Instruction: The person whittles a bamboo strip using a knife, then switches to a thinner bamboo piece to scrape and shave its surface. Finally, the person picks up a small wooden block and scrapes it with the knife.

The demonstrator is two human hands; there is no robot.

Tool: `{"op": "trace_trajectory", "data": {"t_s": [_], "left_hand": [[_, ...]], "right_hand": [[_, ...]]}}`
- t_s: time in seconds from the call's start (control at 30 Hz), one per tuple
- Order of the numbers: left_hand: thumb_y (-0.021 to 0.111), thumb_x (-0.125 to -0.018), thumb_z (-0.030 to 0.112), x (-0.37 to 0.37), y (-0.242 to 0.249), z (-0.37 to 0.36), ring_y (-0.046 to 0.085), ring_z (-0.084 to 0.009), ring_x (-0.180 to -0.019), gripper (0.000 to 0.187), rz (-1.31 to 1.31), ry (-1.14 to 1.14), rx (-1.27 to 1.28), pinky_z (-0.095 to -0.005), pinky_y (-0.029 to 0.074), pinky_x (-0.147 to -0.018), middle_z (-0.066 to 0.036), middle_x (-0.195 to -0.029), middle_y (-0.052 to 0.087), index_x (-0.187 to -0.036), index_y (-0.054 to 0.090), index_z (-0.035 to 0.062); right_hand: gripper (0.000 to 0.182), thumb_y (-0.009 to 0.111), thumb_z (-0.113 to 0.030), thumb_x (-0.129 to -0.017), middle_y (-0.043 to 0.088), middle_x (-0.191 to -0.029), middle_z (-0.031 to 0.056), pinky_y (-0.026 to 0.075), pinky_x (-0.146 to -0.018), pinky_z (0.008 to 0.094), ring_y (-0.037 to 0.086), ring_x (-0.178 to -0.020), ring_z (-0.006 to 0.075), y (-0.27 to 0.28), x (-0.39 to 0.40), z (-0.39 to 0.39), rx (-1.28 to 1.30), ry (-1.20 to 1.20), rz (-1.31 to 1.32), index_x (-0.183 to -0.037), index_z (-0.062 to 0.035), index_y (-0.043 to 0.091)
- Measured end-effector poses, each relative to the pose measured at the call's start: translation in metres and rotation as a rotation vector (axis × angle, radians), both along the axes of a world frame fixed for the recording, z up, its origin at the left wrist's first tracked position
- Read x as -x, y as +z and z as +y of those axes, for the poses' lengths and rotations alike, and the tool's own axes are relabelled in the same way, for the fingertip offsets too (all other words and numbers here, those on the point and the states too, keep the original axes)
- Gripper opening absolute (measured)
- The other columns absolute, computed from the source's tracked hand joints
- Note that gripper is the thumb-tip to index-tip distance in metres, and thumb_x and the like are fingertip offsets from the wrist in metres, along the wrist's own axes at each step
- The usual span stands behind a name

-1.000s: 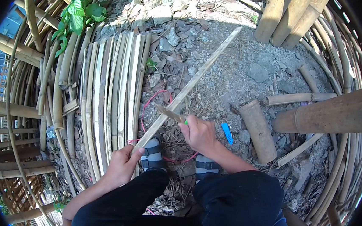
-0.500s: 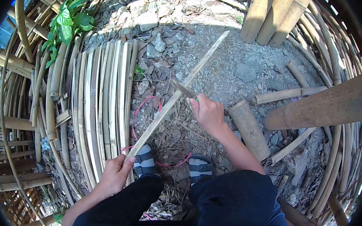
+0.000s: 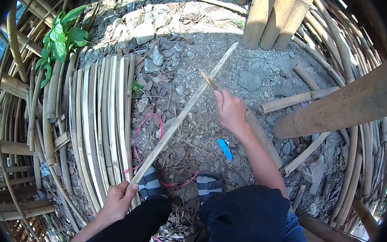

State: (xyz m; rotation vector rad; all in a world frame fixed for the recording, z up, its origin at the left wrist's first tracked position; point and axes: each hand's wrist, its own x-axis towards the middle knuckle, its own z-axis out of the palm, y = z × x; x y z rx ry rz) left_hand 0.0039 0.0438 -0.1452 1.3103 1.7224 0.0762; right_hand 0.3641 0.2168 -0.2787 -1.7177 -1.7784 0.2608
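My left hand (image 3: 118, 201) grips the lower end of a long, pale bamboo strip (image 3: 182, 115), which slants up and away to the right. My right hand (image 3: 230, 109) is closed on the handle of a knife (image 3: 208, 79), whose blade lies across the upper part of the strip. Left of the strip, a row of split bamboo slats (image 3: 105, 114) lies side by side. Pink string (image 3: 136, 137) loops over the ground beside the slats and near my sandals (image 3: 151, 181).
A blue object (image 3: 224, 149) lies on the ground right of the strip. Thick bamboo poles (image 3: 340, 105) and cut pieces (image 3: 290, 100) are at the right, with upright poles (image 3: 258, 17) at the top. A leafy plant (image 3: 60, 37) grows at the upper left.
My right hand and the knife have moved up along the strip. The blue object now shows below my right hand. The whole view has shifted slightly.
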Motion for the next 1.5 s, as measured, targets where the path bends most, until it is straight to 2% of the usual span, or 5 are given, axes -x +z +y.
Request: {"op": "trace_trajectory", "data": {"t_s": [0.13, 0.5, 0.63, 1.1, 1.5], "left_hand": [[0.056, -0.103, 0.031, -0.003, 0.004, 0.002, 0.036, -0.0069, -0.051, 0.046, -0.011, -0.038, -0.026, -0.0330, 0.032, -0.046, 0.000, -0.052, 0.041, -0.070, 0.052, -0.0012], [0.058, -0.102, 0.030, 0.001, -0.003, -0.002, 0.035, -0.0083, -0.053, 0.047, -0.040, 0.009, -0.054, -0.0347, 0.032, -0.046, -0.001, -0.052, 0.040, -0.069, 0.050, -0.0018], [0.056, -0.103, 0.031, 0.004, -0.001, -0.003, 0.035, -0.0084, -0.053, 0.048, -0.083, 0.047, 0.000, -0.0338, 0.032, -0.046, -0.001, -0.053, 0.041, -0.069, 0.050, -0.0015], [0.051, -0.105, 0.035, 0.014, -0.020, -0.009, 0.038, -0.0051, -0.048, 0.046, -0.075, -0.022, -0.085, -0.0267, 0.029, -0.044, 0.004, -0.056, 0.045, -0.071, 0.054, 0.0026], [0.057, -0.102, 0.031, 0.003, -0.009, -0.004, 0.037, -0.0103, -0.050, 0.049, -0.036, -0.019, -0.123, -0.0360, 0.033, -0.045, -0.004, -0.050, 0.042, -0.068, 0.053, -0.0036]], "right_hand": [[0.041, 0.045, -0.037, -0.104, 0.061, -0.060, 0.0205, 0.045, -0.053, 0.0547, 0.062, -0.058, 0.0449, 0.017, -0.034, 0.008, -0.002, -0.106, -0.023, -0.082, -0.0033, 0.052], [0.033, 0.062, -0.033, -0.096, 0.060, -0.057, 0.0105, 0.046, -0.039, 0.0425, 0.061, -0.045, 0.0296, 0.029, 0.077, -0.096, -0.170, 0.528, 0.086, -0.080, -0.0054, 0.052], [0.029, 0.063, -0.027, -0.095, 0.058, -0.058, 0.0110, 0.046, -0.042, 0.0425, 0.061, -0.049, 0.0303, 0.018, 0.032, -0.057, -0.172, 0.265, -0.019, -0.079, -0.0055, 0.051], [0.030, 0.063, -0.028, -0.096, 0.059, -0.058, 0.0116, 0.045, -0.040, 0.0427, 0.060, -0.046, 0.0303, 0.014, 0.054, -0.077, -0.186, 0.266, 0.035, -0.079, -0.0057, 0.051], [0.033, 0.059, -0.034, -0.097, 0.061, -0.058, 0.0126, 0.048, -0.043, 0.0460, 0.062, -0.048, 0.0343, 0.002, 0.000, -0.032, -0.266, 0.208, -0.114, -0.081, -0.0056, 0.053]]}}
